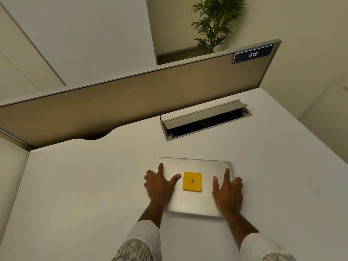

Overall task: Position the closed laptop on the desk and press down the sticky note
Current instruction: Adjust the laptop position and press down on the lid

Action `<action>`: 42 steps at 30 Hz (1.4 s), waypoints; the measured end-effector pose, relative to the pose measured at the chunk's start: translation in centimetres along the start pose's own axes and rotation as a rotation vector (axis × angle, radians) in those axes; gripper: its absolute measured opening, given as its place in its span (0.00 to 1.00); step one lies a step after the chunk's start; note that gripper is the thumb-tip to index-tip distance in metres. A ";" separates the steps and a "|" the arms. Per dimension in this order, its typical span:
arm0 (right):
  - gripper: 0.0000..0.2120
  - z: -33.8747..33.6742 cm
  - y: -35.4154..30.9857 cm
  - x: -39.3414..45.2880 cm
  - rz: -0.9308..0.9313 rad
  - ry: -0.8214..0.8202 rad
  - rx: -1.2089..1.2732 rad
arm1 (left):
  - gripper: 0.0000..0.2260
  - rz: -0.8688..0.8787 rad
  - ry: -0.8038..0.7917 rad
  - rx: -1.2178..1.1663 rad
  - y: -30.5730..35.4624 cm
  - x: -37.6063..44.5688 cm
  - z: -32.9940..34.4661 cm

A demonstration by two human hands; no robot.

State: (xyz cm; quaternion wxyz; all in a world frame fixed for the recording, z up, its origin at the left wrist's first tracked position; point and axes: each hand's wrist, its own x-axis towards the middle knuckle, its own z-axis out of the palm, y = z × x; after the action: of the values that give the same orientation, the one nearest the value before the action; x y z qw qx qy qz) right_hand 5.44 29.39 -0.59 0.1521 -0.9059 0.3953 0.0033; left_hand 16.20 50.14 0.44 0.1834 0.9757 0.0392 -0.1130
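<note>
A closed silver laptop [194, 166] lies flat on the white desk [84, 185], near its front middle. A yellow sticky note [192, 181] with a handwritten mark sits on the middle of the lid. My left hand [160, 183] rests flat on the lid's left side, fingers spread, with the outer fingers over the left edge and the thumb tip just beside the note. My right hand [227, 191] rests flat on the lid's right side, fingers spread, the outer fingers over the right edge. Neither hand touches the note.
Behind the laptop an open cable hatch [205, 119] is let into the desk, its flap raised. A beige partition [131, 98] with a blue "018" label [253, 54] closes off the desk's far side. A potted plant [212, 21] stands beyond it.
</note>
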 end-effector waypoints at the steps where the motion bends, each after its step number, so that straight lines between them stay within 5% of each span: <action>1: 0.33 0.0 0.0 0.2 -0.006 0.004 0.010 | 0.46 -0.003 -0.001 -0.032 -0.1 0.0 -0.1; 9: 0.35 -0.5 -0.5 1.8 -0.117 -0.009 0.025 | 0.51 -0.046 -0.039 -0.292 -1.8 -0.5 -0.4; 20: 0.36 0.1 -4.1 2.3 -0.342 -0.063 0.004 | 0.52 -0.164 0.041 -0.303 -5.4 -2.0 -2.1; 42: 0.34 1.9 -6.9 1.8 -0.468 -0.079 -0.125 | 0.47 -0.185 0.096 -0.019 -8.6 -2.4 -1.2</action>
State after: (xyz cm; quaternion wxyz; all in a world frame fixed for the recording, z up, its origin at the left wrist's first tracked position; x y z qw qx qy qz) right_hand 11.85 33.03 -0.81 0.1076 -0.9796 0.1673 0.0277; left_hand 13.12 58.52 -0.96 0.1792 0.9704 0.1391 -0.0823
